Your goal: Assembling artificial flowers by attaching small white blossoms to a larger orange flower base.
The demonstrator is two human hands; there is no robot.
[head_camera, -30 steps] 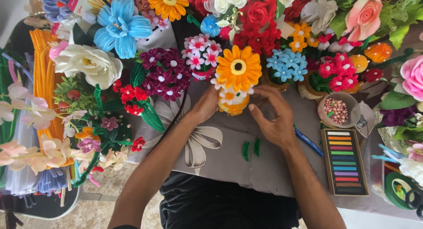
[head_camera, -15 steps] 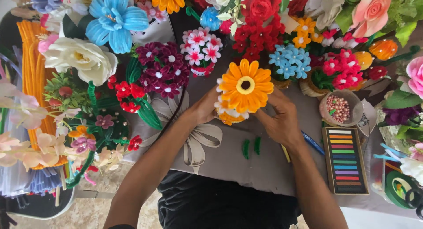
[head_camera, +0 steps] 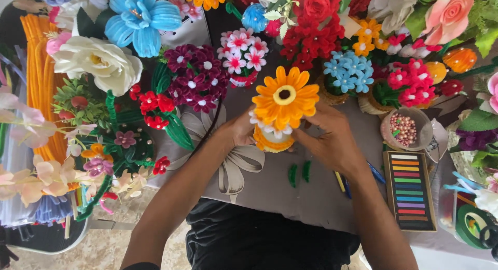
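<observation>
At the centre of the frame both hands close around a small pot that carries an orange flower point(head_camera: 285, 96) with a dark eye and a ring of little white blossoms under it. The left hand point(head_camera: 239, 131) cups the pot's left side, fingers curled in against it; the right hand point(head_camera: 332, 140) wraps the right side, thumb forward. The pot itself point(head_camera: 272, 141) is mostly hidden between the palms, so I cannot tell whether it rests on the grey cloth of the desk point(head_camera: 270, 197) or is lifted just off it.

The flower looks to be made of fuzzy wire stems: light, soft on the surface, easily bent out of shape. I would judge the petals a poor place to hold; the firm base low down, where the hands already are, is the safe grip.

Just below lie two short green pieces point(head_camera: 300, 174), and to the lower right a tray of coloured chalk sticks point(head_camera: 408, 192). A bowl of beads point(head_camera: 403, 129) sits right of the hands, and finished flowers crowd the top and left.
</observation>
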